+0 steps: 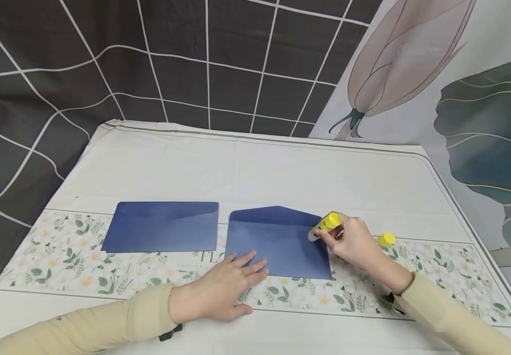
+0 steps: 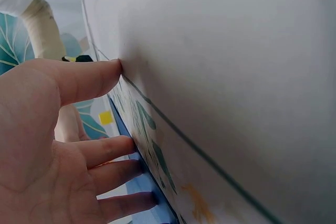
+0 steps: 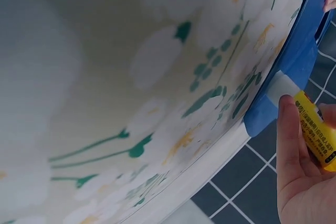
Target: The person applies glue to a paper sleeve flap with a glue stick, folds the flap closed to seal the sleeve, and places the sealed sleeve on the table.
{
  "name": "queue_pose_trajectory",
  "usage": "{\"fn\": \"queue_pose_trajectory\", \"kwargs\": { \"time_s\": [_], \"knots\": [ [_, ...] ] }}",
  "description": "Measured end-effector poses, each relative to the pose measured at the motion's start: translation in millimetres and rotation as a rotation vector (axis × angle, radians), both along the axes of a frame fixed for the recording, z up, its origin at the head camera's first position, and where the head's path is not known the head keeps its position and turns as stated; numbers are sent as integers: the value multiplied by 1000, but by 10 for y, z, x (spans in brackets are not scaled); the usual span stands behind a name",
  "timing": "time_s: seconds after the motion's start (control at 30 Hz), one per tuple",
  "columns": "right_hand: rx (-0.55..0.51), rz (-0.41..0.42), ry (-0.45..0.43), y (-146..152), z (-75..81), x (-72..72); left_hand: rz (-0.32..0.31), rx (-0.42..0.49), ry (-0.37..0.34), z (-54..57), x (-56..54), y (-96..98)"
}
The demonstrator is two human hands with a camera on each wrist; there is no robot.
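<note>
A blue envelope (image 1: 277, 246) lies on the table with its pointed flap (image 1: 264, 216) folded out away from the person. My right hand (image 1: 356, 241) grips a yellow glue stick (image 1: 328, 224), tilted, its white end at the envelope's right side near the flap fold. In the right wrist view that white end (image 3: 282, 87) meets the blue paper. Fingers spread, my left hand (image 1: 224, 286) rests on the envelope's lower left edge, thumb on the tablecloth. The left wrist view shows the same hand (image 2: 68, 145) with straight fingers.
Left of the envelope lies a stack of blue envelopes (image 1: 162, 227). A yellow cap (image 1: 386, 240) sits on the table beyond the right wrist. The white tablecloth (image 1: 255, 172) has a floral band. Dark gridded cloth (image 1: 171, 64) hangs behind the table.
</note>
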State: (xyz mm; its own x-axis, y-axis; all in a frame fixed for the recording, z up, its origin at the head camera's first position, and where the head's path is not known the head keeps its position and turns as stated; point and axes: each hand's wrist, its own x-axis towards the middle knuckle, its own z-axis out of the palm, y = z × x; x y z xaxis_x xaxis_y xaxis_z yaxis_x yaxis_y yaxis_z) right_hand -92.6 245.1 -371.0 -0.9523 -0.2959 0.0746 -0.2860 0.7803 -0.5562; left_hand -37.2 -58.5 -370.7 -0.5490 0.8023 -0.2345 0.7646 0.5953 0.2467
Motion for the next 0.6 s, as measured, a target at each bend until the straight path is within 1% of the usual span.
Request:
{"fn": "queue_pose_trajectory", "kwargs": {
  "time_s": [0.23,0.47,0.6],
  "knots": [
    [14,-7,16,50,1,9,0,1,2,-4,6,-4],
    [45,-36,-13,123,12,35,3,-7,-16,2,-5,-5],
    [52,-49,-16,156,19,45,1,-9,-2,2,-2,-2]
  ]
}}
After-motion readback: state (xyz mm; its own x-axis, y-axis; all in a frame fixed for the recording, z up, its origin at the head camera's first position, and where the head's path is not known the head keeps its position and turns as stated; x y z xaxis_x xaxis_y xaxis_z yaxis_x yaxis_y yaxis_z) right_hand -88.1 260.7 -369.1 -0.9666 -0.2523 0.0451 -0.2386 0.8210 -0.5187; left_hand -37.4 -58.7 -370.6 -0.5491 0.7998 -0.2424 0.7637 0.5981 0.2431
